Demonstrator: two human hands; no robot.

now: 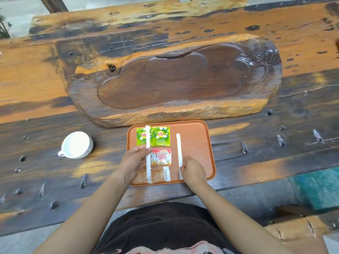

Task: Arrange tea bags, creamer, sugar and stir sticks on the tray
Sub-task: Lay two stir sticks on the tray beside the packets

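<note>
An orange tray (196, 129) lies at the table's near edge. Two green tea bags (161, 136) sit side by side at its far left. Below them is a red creamer packet (161, 157), and nearer still lie two sugar sachets (161, 176). A white wrapped stir stick (147, 138) lies lengthwise over the left tea bag and left sachet; my left hand (133, 161) pinches its middle. A second wrapped stir stick (178, 149) lies lengthwise right of the creamer; my right hand (192, 170) grips its near end.
A white mug (77, 144) stands on the table left of the tray. A large carved wooden tea board (176, 81) lies just beyond the tray. The table's near edge runs right below the tray. My dark clothing fills the bottom of the view.
</note>
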